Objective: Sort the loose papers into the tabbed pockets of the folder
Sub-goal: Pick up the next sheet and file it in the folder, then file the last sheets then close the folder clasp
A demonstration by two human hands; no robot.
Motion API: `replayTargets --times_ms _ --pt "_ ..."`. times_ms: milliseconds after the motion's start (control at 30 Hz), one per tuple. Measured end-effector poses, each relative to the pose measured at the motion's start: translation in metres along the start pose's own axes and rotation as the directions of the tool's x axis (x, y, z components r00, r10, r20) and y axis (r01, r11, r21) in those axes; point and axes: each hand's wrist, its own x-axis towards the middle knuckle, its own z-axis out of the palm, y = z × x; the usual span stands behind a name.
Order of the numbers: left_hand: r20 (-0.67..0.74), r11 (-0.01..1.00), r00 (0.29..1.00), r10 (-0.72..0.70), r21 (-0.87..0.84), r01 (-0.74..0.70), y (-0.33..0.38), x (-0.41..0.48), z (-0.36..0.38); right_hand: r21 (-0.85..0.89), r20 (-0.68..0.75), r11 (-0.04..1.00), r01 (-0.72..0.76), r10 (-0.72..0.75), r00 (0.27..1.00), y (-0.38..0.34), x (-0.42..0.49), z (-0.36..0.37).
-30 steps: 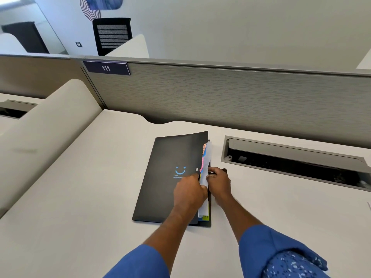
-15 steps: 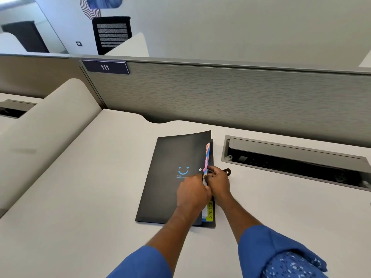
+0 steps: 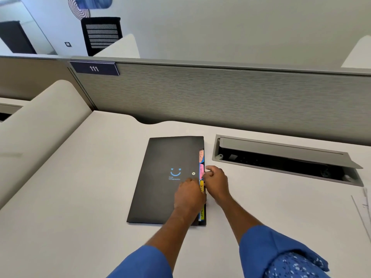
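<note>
A black folder with a blue smiley lies shut on the desk. Pink, blue and yellow tabs stick out along its right edge. My left hand lies on the cover near that edge, its fingers bent down over the edge. Just right of it, my right hand has its fingers curled against the folder's edge beside the pink tab. What the fingertips hold is hidden. No loose paper shows.
An open cable tray is sunk into the desk right of the folder. A grey partition closes the far side and a curved beige divider the left. Thin objects lie at the right edge.
The raised cover has come down flat and the white sheet that stuck out of the folder is out of sight. Both hands stayed at the folder's right edge.
</note>
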Motion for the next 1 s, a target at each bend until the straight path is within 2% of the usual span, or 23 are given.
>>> replayTargets --times_ms 100,233,500,767,1000 --pt "0.006 1.000 1.000 -0.009 -0.014 0.009 0.006 0.001 0.005 -0.037 -0.040 0.998 0.041 -0.042 0.998 0.004 -0.003 -0.017" --pt "-0.079 0.998 0.996 0.037 -0.043 -0.041 0.021 0.002 0.003 -0.065 -0.078 0.995 0.079 -0.084 0.993 0.010 -0.007 -0.048" --pt "-0.108 0.978 0.980 0.168 -0.109 -0.180 0.092 -0.008 -0.004 -0.299 -0.109 0.937 0.178 -0.220 0.969 0.030 -0.034 -0.131" --pt "-0.045 0.952 0.959 0.279 -0.121 -0.282 0.190 -0.039 0.016 -0.408 -0.248 0.911 0.052 -0.165 0.954 0.075 -0.062 -0.238" --pt "0.027 0.933 0.946 0.324 -0.173 -0.315 0.274 -0.070 0.056 -0.418 -0.344 0.907 -0.058 -0.099 0.934 0.120 -0.086 -0.323"
